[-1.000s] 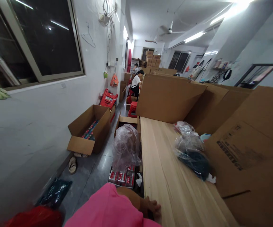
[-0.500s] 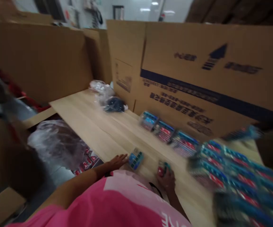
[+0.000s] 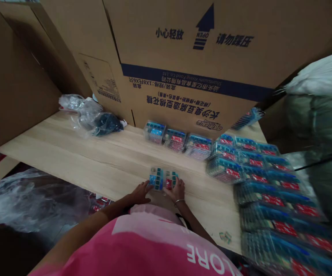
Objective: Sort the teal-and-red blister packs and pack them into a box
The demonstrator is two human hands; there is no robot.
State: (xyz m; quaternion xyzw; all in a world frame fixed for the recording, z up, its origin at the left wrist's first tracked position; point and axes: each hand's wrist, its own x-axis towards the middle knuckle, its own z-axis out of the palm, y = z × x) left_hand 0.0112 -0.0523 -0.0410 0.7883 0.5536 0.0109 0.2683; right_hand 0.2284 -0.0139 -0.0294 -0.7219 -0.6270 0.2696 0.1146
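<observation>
A small stack of blue-and-red packets point(image 3: 163, 179) lies near the front edge of a light wooden table point(image 3: 76, 153). My left hand point(image 3: 141, 191) presses against its left side with the fingers curled on it. My right hand point(image 3: 176, 190), with a thin bracelet on the wrist, closes on its right side. The two hands hold the stack between them, just in front of my pink shirt.
Rows of the same packets point(image 3: 180, 140) run along the back and pile up at the right point(image 3: 272, 191). A printed cardboard box point(image 3: 189, 65) stands behind them. Plastic bags point(image 3: 94, 119) lie at the back left, and a large clear bag point(image 3: 36, 199) sits below the table's left edge.
The view swung from the room down to the table. My hands came together: half a second ago they held separate packets apart, now both press one stack.
</observation>
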